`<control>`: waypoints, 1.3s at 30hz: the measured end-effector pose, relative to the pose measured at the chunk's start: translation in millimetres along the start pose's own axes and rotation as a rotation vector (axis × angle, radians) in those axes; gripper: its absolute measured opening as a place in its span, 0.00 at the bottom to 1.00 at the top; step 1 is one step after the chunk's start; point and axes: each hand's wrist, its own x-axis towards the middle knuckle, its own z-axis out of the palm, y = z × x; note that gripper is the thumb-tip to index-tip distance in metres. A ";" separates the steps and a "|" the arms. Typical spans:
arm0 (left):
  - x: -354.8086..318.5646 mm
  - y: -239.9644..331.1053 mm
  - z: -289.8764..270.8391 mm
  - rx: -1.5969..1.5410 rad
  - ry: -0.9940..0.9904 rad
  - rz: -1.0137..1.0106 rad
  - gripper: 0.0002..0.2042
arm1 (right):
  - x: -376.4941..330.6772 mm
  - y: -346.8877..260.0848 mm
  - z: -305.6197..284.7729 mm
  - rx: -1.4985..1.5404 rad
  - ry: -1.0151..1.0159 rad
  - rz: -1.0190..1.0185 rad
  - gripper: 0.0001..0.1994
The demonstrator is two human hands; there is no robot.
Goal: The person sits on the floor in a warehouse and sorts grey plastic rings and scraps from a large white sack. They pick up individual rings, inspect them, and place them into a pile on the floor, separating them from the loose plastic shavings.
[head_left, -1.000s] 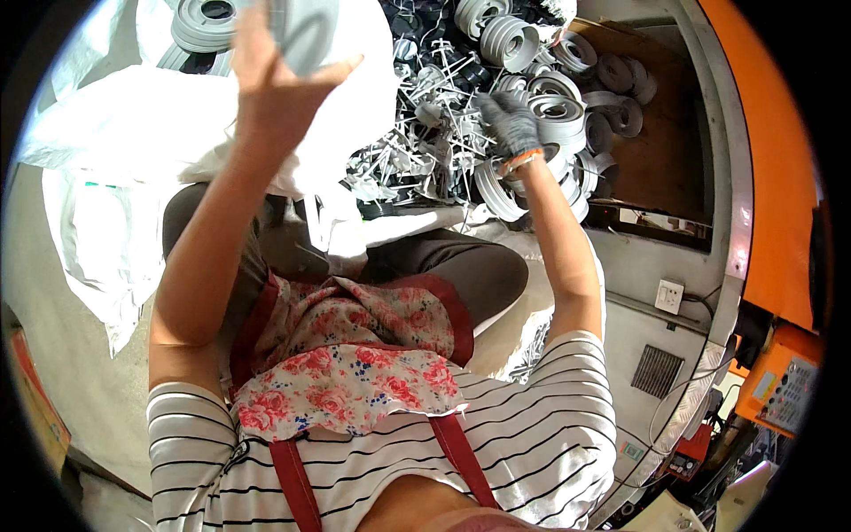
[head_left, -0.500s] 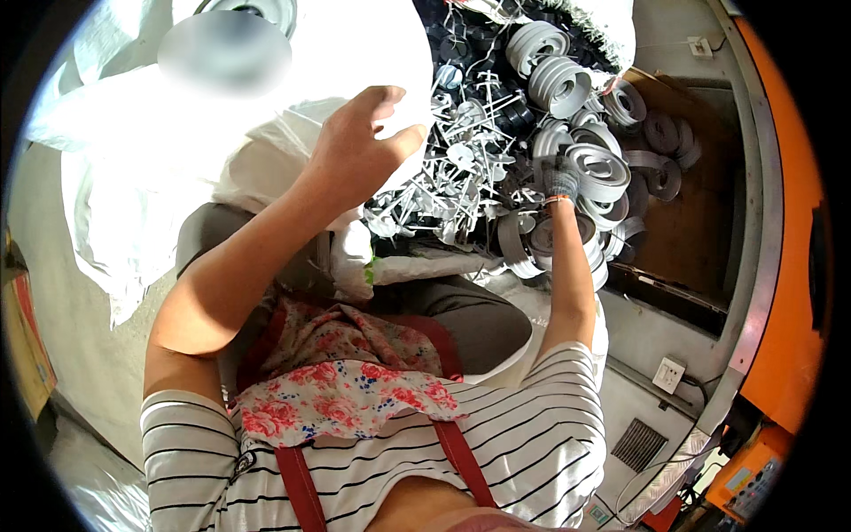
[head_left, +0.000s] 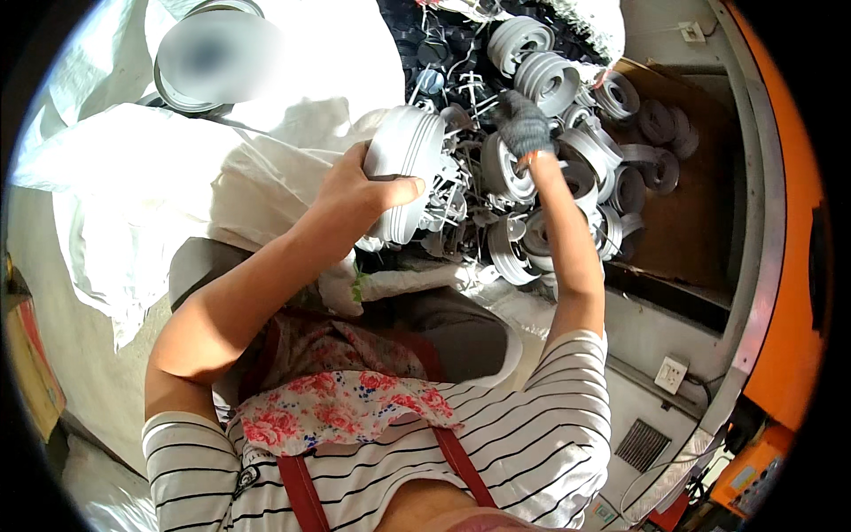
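Hand, left (head_left: 350,195), bare: fingers and thumb clasped around a pale grey ribbed ring (head_left: 405,168), grooved side showing, at the left border of a heap of white stemmed pieces (head_left: 448,202). Right hand (head_left: 526,129), in a dark grey glove, is over the pile, just beside another ring (head_left: 496,180); cannot tell whether its fingers grasp anything. More grey rings (head_left: 542,80) lie around it. White sack material (head_left: 204,168) spreads left of the held ring.
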 end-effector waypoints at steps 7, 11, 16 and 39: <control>3.5 5.4 -15.0 -0.134 0.016 -0.036 0.26 | 71.2 80.6 90.1 -0.254 -0.330 0.461 0.22; 5.3 5.1 -19.5 -0.129 0.020 -0.059 0.27 | 71.9 57.4 96.2 -0.159 -0.320 0.467 0.23; -0.5 13.5 -19.7 -0.189 0.015 -0.041 0.26 | 62.7 37.6 71.5 -0.185 -0.358 0.361 0.21; -15.1 -3.3 -22.9 -0.454 -0.311 0.091 0.20 | -104.7 -166.8 -69.0 0.342 0.193 -0.160 0.17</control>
